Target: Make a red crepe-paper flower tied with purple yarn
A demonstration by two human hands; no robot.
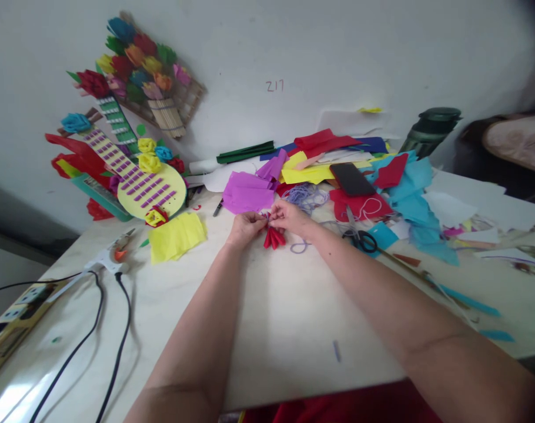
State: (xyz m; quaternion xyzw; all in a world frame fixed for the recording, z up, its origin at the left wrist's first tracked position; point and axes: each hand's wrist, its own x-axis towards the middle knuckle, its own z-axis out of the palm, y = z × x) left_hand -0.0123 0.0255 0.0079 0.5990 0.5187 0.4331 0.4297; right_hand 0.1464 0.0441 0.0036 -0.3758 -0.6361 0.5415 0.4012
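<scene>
My left hand (245, 227) and my right hand (290, 218) meet over the table, both pinched on a small folded red paper piece (274, 238) that fans out below the fingers. A thin purple thread (299, 247) loops on the table just under my right hand, and I cannot tell whether the fingers hold it. A pile of purple thread (306, 195) lies right behind the hands, beside a crumpled magenta paper sheet (246, 192). Black-handled scissors (359, 236) lie to the right of my right wrist.
Coloured paper sheets (408, 194) and a black phone (351, 179) cover the table's back right. Yellow paper (177, 236) lies at left, near a glue gun (117, 251) with cables. Paper-flower crafts (139, 88) lean on the wall. A dark green bottle (430, 130) stands at the back.
</scene>
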